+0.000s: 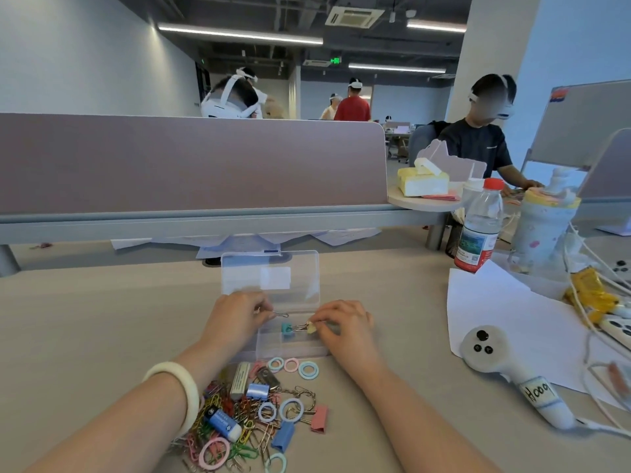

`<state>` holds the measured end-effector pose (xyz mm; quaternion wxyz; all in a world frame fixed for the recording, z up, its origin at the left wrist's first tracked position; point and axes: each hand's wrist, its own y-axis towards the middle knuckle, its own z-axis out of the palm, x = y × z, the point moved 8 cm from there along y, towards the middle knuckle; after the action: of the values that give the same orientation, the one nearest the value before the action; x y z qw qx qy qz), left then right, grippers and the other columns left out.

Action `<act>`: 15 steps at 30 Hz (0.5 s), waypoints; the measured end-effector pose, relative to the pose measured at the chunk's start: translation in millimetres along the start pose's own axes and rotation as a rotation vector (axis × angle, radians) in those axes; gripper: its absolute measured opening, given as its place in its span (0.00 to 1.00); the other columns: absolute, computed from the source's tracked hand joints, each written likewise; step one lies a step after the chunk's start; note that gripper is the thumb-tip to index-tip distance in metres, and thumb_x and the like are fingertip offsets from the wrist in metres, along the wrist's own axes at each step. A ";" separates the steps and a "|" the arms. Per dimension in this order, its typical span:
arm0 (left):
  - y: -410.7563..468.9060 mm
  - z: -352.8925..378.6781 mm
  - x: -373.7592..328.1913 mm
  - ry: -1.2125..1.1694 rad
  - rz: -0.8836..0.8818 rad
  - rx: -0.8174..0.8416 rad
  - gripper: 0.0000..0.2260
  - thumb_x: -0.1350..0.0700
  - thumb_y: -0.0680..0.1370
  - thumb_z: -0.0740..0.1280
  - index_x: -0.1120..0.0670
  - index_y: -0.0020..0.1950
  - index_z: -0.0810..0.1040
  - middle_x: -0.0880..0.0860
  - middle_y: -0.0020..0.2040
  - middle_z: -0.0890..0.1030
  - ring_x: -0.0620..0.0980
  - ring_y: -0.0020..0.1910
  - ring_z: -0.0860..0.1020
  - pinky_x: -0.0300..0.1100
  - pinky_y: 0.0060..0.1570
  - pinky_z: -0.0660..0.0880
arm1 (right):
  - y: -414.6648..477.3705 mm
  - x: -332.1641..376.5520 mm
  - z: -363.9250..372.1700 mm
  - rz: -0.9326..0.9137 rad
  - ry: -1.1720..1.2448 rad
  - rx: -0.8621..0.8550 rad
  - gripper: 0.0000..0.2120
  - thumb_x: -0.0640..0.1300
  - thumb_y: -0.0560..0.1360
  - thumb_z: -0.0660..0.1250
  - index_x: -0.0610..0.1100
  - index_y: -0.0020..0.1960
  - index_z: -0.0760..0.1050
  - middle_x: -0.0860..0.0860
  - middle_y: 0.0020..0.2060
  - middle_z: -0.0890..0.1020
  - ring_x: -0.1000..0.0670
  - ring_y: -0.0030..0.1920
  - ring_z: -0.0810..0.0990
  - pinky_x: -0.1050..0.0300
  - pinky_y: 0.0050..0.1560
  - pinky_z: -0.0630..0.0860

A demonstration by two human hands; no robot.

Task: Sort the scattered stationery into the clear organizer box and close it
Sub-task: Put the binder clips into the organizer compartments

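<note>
My left grip (239, 315) pinches a paper clip (281, 314), my right grip (345, 322) a binder clip (311, 327); best released low inside the organizer box (300, 346).

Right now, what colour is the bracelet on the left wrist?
The bracelet is creamy white, plain, with no pattern. The head view shows it best.

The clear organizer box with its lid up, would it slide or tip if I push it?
Likely slides easily: the clear organizer box looks like thin, light plastic on a smooth desk. Its lid stands open, so a high push may fold it or tip the box backward.
</note>
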<state>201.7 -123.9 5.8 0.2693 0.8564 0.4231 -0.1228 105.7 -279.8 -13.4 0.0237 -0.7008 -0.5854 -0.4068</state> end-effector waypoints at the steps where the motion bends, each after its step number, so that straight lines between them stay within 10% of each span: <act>1: 0.4 1.2 0.4 0.003 0.004 0.002 0.03 0.52 0.72 0.69 0.48 0.44 0.81 0.48 0.44 0.82 0.46 0.43 0.75 0.40 0.46 0.70 | -1.6 -0.8 -2.4 0.007 0.021 -0.004 0.06 0.46 0.73 0.66 0.53 0.46 0.81 0.58 0.50 0.81 0.54 0.57 0.69 0.57 0.53 0.59; 15: -1.7 -3.7 -10.8 0.065 0.109 -0.095 0.06 0.53 0.72 0.69 0.52 0.46 0.83 0.52 0.44 0.84 0.51 0.45 0.75 0.41 0.43 0.67 | -44.2 9.1 -29.2 -0.019 0.110 0.103 0.05 0.44 0.71 0.69 0.51 0.45 0.82 0.67 0.37 0.74 0.54 0.50 0.72 0.62 0.54 0.70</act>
<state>193.7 -128.1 12.9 0.3021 0.8680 0.3896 -0.0597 52.6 -273.5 -8.0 0.0880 -0.6698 -0.6100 -0.4142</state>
